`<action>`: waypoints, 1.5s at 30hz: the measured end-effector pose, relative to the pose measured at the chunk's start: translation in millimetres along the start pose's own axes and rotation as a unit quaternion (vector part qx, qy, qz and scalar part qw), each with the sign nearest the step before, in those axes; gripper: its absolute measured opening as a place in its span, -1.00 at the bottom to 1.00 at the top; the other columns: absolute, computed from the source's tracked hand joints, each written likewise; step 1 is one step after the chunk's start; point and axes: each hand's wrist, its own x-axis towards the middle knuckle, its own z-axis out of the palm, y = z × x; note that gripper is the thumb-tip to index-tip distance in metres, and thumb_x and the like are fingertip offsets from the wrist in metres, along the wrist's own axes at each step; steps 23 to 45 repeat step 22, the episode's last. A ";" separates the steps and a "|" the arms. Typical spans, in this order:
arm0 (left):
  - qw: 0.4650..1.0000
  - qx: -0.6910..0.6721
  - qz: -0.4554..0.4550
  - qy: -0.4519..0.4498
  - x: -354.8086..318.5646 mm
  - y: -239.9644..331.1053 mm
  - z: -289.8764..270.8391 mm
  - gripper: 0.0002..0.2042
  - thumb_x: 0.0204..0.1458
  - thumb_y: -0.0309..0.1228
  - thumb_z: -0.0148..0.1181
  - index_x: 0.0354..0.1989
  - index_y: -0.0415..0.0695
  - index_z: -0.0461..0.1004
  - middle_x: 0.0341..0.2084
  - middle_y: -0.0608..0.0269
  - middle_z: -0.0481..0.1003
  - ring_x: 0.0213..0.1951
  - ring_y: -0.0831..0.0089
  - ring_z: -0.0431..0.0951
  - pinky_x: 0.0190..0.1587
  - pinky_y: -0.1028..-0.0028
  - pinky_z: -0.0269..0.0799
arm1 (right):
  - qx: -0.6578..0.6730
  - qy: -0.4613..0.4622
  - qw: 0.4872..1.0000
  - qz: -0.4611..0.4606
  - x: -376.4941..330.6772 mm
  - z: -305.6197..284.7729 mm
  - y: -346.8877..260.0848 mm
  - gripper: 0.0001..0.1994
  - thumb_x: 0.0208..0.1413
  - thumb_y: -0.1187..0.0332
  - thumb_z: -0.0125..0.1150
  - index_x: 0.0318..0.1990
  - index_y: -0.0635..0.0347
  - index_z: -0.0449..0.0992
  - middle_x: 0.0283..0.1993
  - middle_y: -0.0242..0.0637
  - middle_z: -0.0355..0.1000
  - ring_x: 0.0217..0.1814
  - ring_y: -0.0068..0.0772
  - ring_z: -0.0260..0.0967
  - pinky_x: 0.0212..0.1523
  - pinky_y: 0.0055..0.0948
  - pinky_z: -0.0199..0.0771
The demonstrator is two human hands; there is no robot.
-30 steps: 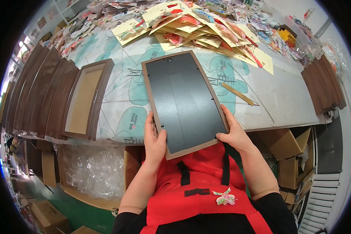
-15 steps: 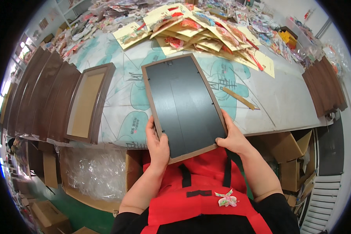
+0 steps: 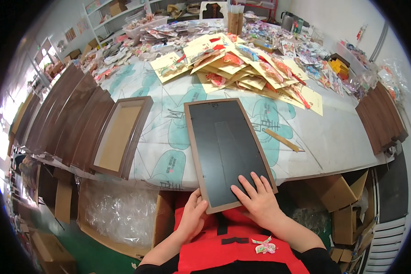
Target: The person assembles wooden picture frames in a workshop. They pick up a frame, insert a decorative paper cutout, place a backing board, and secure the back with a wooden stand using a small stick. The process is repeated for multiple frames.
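Note:
A brown picture frame (image 3: 192, 141) lies back side up at the table's near edge, its lower end jutting out over my red apron. Its black backing board (image 3: 226, 160) faces me, with a hanger at the far end and a paler strip down the middle. My left hand (image 3: 194, 218) grips the frame's lower left corner, thumb along its side. My right hand (image 3: 259, 201) rests on the lower right of the backing board, fingers spread flat. A thin wooden stick (image 3: 282, 139) lies on the table to the right of the frame.
On the left, brown frames (image 3: 73, 123) stand in a leaning row, with a shallow one (image 3: 140, 132) in front. Cream cards (image 3: 255, 68) with colourful ornaments are heaped behind. More frames (image 3: 381, 118) stack at right. A box of clear plastic wrap (image 3: 118, 219) sits below the table.
My right hand has let go of the frame's right edge and now lies flat on its backing. The frame has come down toward the table. The view has tilted up.

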 end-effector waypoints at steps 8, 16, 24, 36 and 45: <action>0.894 0.329 0.225 -0.203 9.8 43.6 54.1 -0.46 0.03 -0.55 0.04 0.23 -0.29 0.09 0.20 0.03 0.20 0.19 0.29 0.24 0.22 0.36 0.12 | 0.354 0.254 0.849 0.299 -13.1 10.1 42.2 -0.38 -0.32 0.59 0.32 0.06 0.28 0.33 -0.10 -0.22 0.41 -0.20 -0.47 0.43 -0.21 -0.54 0.42; 0.932 0.324 0.130 -0.096 41.8 2.5 37.1 -0.66 0.11 -0.59 -0.06 0.09 -0.30 0.27 0.06 0.15 0.34 0.10 0.44 0.32 0.11 0.48 0.25 | 0.689 0.455 0.442 0.350 -27.7 28.3 89.6 -0.37 -0.19 0.58 0.24 0.14 0.30 0.18 0.04 -0.21 0.28 0.09 -0.29 0.26 0.11 -0.30 0.28; 0.928 0.345 0.114 -0.089 47.8 -2.3 26.1 -0.66 0.11 -0.57 -0.06 0.10 -0.25 0.28 0.05 0.19 0.35 0.11 0.44 0.32 0.11 0.48 0.25 | 0.790 0.448 0.273 0.317 -45.6 64.6 108.4 -0.33 -0.15 0.55 0.23 0.20 0.24 0.12 0.14 -0.22 0.25 0.18 -0.14 0.22 0.20 -0.22 0.24; 0.928 0.345 0.114 -0.089 47.8 -2.3 26.1 -0.66 0.11 -0.57 -0.06 0.10 -0.25 0.28 0.05 0.19 0.35 0.11 0.44 0.32 0.11 0.48 0.25 | 0.790 0.448 0.273 0.317 -45.6 64.6 108.4 -0.33 -0.15 0.55 0.23 0.20 0.24 0.12 0.14 -0.22 0.25 0.18 -0.14 0.22 0.20 -0.22 0.24; 0.928 0.345 0.114 -0.089 47.8 -2.3 26.1 -0.66 0.11 -0.57 -0.06 0.10 -0.25 0.28 0.05 0.19 0.35 0.11 0.44 0.32 0.11 0.48 0.25 | 0.790 0.448 0.273 0.317 -45.6 64.6 108.4 -0.33 -0.15 0.55 0.23 0.20 0.24 0.12 0.14 -0.22 0.25 0.18 -0.14 0.22 0.20 -0.22 0.24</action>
